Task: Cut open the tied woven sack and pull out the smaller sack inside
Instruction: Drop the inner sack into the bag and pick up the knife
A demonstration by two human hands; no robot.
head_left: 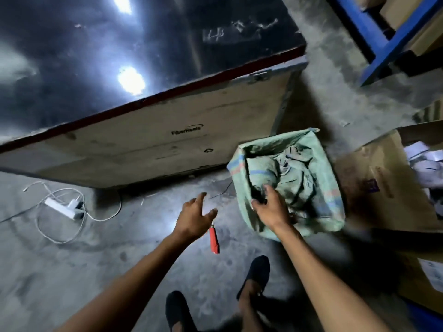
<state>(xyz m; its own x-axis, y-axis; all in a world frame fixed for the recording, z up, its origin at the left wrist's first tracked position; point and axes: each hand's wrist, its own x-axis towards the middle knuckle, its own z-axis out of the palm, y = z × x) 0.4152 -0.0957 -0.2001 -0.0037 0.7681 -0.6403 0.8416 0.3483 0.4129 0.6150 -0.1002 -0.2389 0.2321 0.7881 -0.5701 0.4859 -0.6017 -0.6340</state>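
A green woven sack [330,188] with blue and red stripes stands on the concrete floor, its mouth open. Crumpled green fabric of a smaller sack [294,173] lies inside it. My right hand [271,207] grips the sack's near rim, with fingers curled over the edge into the opening. My left hand [195,215] hovers open above the floor, left of the sack, holding nothing. Just under that hand a red utility knife [213,238] lies on the floor.
A large wooden crate [167,140] with a glossy black top stands behind the sack. An open cardboard box [383,183] sits to the right. A white power strip with cables [64,207] lies at the left. My feet in dark shoes [256,274] stand at the bottom.
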